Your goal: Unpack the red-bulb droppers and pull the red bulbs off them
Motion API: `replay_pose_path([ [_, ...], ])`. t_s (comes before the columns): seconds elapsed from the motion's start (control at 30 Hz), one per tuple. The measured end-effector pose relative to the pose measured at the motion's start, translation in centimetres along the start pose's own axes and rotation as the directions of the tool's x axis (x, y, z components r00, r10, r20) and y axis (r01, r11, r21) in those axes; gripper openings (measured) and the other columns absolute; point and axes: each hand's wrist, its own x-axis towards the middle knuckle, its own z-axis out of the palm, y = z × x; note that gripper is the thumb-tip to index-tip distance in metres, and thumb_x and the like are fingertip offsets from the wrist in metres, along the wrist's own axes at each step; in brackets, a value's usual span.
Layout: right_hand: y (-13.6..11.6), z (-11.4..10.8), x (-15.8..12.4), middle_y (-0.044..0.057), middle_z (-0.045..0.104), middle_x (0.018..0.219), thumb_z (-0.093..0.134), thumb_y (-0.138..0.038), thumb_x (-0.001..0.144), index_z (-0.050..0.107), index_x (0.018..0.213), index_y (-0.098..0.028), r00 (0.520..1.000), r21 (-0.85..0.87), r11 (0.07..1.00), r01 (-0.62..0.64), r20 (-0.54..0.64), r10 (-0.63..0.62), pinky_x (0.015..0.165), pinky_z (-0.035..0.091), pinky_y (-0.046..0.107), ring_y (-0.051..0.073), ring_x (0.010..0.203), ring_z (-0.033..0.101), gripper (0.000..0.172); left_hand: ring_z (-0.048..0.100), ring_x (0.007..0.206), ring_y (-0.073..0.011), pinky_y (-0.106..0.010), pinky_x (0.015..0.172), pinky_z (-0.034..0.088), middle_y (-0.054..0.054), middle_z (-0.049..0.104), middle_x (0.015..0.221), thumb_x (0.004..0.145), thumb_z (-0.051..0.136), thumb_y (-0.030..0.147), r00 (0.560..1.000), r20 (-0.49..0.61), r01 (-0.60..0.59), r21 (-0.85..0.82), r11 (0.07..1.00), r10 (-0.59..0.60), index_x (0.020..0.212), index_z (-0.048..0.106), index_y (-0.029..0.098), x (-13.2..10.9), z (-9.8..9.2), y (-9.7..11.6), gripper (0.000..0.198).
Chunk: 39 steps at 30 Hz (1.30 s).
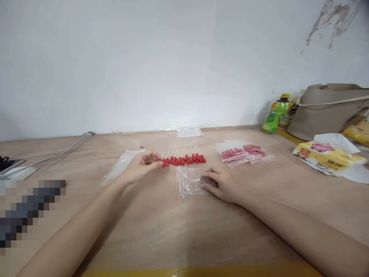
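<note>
My left hand is closed in a pinch on a red-bulbed dropper at the left end of a row. Several more droppers lie side by side, red bulbs toward me and thin clear tubes pointing to the wall. In front of the row, a clear zip bag lies flat, with nothing visible inside. My right hand grips its right end, fingers curled over the plastic. To the left, partly behind my left hand, is a stack of flat zip bags.
Filled zip bags with red-bulbed droppers overlap at right. Further right are a tissue pack, a green drink bottle and a beige bag. A white packet lies by the wall; a grey cable runs at left.
</note>
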Motion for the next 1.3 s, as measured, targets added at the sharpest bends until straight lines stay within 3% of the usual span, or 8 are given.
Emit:
replay_pose_path([
  [0.07, 0.0, 0.0, 0.0, 0.007, 0.057, 0.096, 0.055, -0.028, 0.080, 0.058, 0.103, -0.019, 1.000, -0.004, 1.000, -0.001, 0.003, 0.001, 0.076, 0.047, 0.032, 0.017, 0.085, 0.055, 0.024, 0.062, 0.065, -0.0157, -0.030, 0.063, 0.052, -0.003, 0.065, 0.070, 0.061, 0.069, 0.034, 0.991, -0.136, -0.021, -0.012, 1.000, 0.019, 0.077, 0.058, 0.016, 0.7, -2.8, 0.3, 0.026],
  [0.2, 0.0, 0.0, 0.0, 0.007, 0.056, 0.096, 0.055, -0.028, 0.080, 0.058, 0.102, -0.020, 1.000, 0.014, 1.000, -0.008, 0.000, 0.008, 0.076, 0.048, 0.031, 0.016, 0.084, 0.056, 0.024, 0.063, 0.071, -0.0159, -0.029, 0.067, 0.053, -0.003, 0.066, 0.077, 0.061, 0.069, 0.034, 0.848, -0.489, -0.148, 0.148, 0.978, 0.203, 0.078, 0.060, 0.017, 1.1, -4.3, -0.2, 0.025],
  [0.4, -0.2, -0.1, 0.1, 0.008, 0.056, 0.096, 0.054, -0.028, 0.081, 0.058, 0.102, -0.020, 1.000, 0.012, 1.000, -0.011, 0.015, 0.011, 0.077, 0.047, 0.031, 0.017, 0.084, 0.056, 0.023, 0.062, 0.075, -0.0160, -0.030, 0.075, 0.051, -0.005, 0.066, 0.085, 0.076, 0.055, 0.034, 0.862, -0.255, -0.273, 0.494, 0.825, 0.438, 0.081, 0.065, 0.019, 1.9, -0.3, -3.5, 0.019],
  [0.57, -0.2, -0.1, 0.1, 0.008, 0.056, 0.095, 0.054, -0.028, 0.081, 0.058, 0.100, -0.019, 1.000, 0.002, 1.000, -0.009, 0.017, 0.009, 0.076, 0.048, 0.031, 0.017, 0.083, 0.056, 0.022, 0.061, 0.080, -0.0183, -0.032, 0.078, 0.048, -0.005, 0.066, 0.087, 0.080, 0.050, 0.038, 0.901, -0.072, -0.288, 0.636, 0.716, 0.427, 0.083, 0.067, 0.022, 2.5, 1.2, -5.1, 0.023],
  [0.8, -0.2, 0.0, 0.0, 0.008, 0.057, 0.096, 0.054, -0.029, 0.081, 0.059, 0.100, -0.021, 1.000, 0.002, 1.000, -0.002, 0.007, 0.002, 0.078, 0.048, 0.032, 0.017, 0.086, 0.056, 0.022, 0.049, 0.108, -0.0262, -0.040, 0.095, 0.038, -0.008, 0.054, 0.116, 0.065, 0.064, 0.053, 0.953, -0.067, -0.185, 0.641, 0.745, 0.294, 0.114, 0.056, 0.023, 1.5, -0.2, -4.7, 0.058],
  [0.93, -0.1, 0.0, 0.1, 0.008, 0.056, 0.097, 0.054, -0.028, 0.081, 0.059, 0.099, -0.020, 1.000, 0.010, 1.000, -0.014, 0.016, 0.013, 0.079, 0.047, 0.032, 0.017, 0.087, 0.055, 0.021, 0.054, 0.100, -0.0242, -0.038, 0.083, 0.048, -0.009, 0.046, 0.123, 0.056, 0.069, 0.053, 0.995, -0.076, -0.018, 0.494, 0.869, 0.063, 0.122, 0.046, 0.023, 1.3, -1.9, -5.7, 0.076],
  [1.13, 0.0, 0.1, 0.0, 0.007, 0.056, 0.096, 0.053, -0.028, 0.081, 0.058, 0.100, -0.020, 1.000, 0.019, 1.000, -0.010, 0.013, 0.009, 0.078, 0.047, 0.033, 0.017, 0.086, 0.055, 0.021, 0.061, 0.077, -0.0179, -0.033, 0.075, 0.050, -0.004, 0.063, 0.085, 0.061, 0.066, 0.052, 0.994, -0.109, 0.061, 0.288, 0.956, -0.031, 0.101, 0.059, 0.017, 1.7, -2.1, -7.0, 0.054],
  [1.3, -0.2, 0.0, 0.0, 0.008, 0.056, 0.097, 0.055, -0.027, 0.080, 0.059, 0.100, -0.019, 1.000, 0.001, 1.000, -0.026, 0.014, 0.026, 0.079, 0.047, 0.032, 0.017, 0.086, 0.056, 0.022, 0.063, 0.079, -0.0184, -0.030, 0.073, 0.049, -0.005, 0.067, 0.083, 0.063, 0.065, 0.053, 0.982, -0.180, 0.101, 0.217, 0.971, -0.062, 0.097, 0.061, 0.018, 1.7, -1.5, -6.9, 0.049],
])
